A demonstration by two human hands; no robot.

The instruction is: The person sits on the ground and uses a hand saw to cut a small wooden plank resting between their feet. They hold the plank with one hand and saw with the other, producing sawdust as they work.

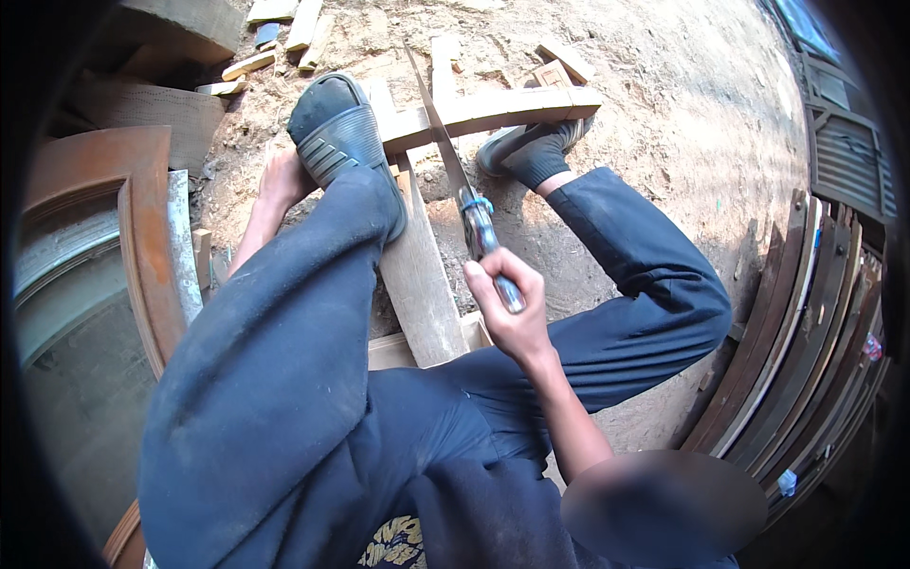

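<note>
My right hand [517,308] is closed around the handle of a handsaw [453,161]. The saw's blade points away from me and crosses a pale wooden piece [517,106], touching it or just over it near its left part. Under that piece runs a long wooden board [422,275], coming back toward my lap. My left foot, in a dark slide sandal [341,133], presses at the left end of the wood. Beside this sandal, low by the ground, is my left hand [284,175]; the sandal hides its fingers. My right foot [540,152] sits behind the wood's right part.
Small wood offcuts [303,24] lie on the dirt ground [682,123] at the far left, with another block [564,62] beyond the wood. A brown wooden frame [142,218] stands at the left. Long planks [787,332] are stacked along the right.
</note>
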